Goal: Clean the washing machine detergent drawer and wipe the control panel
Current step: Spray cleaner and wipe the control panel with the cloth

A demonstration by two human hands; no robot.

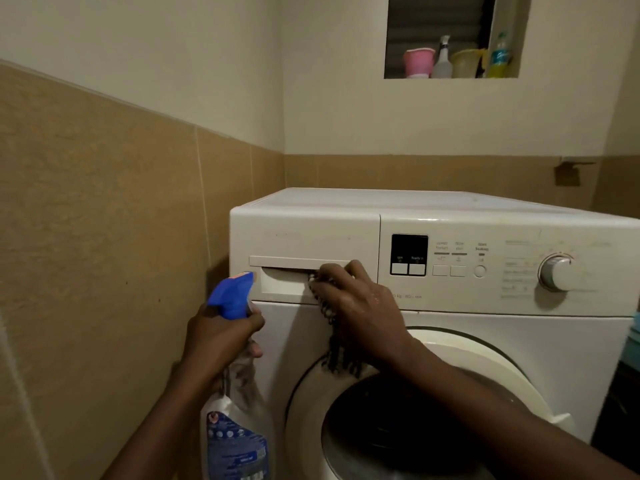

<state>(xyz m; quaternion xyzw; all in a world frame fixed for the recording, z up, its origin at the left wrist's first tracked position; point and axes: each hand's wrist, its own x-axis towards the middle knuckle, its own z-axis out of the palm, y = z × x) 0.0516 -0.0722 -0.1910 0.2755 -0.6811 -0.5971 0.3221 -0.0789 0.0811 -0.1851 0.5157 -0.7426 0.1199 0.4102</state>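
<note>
A white front-loading washing machine (485, 341) stands against the tiled wall. Its detergent drawer (287, 244) is at the upper left, closed, with a recessed handle (284, 280). My right hand (356, 306) holds a dark striped cloth (337, 355) and its fingers reach into the right end of that handle recess. My left hand (221, 336) grips the neck of a spray bottle (235, 441) with a blue trigger head, held just left of the drawer. The control panel (502, 265) with a dark display, buttons and a dial (557, 271) lies to the right.
A tan tiled wall (104, 237) runs close along the left. The round door (415, 410) is below my arms. A wall niche (453, 60) above holds a pink cup, a spray bottle, a yellow tub and a green bottle. A dark object sits at the right edge.
</note>
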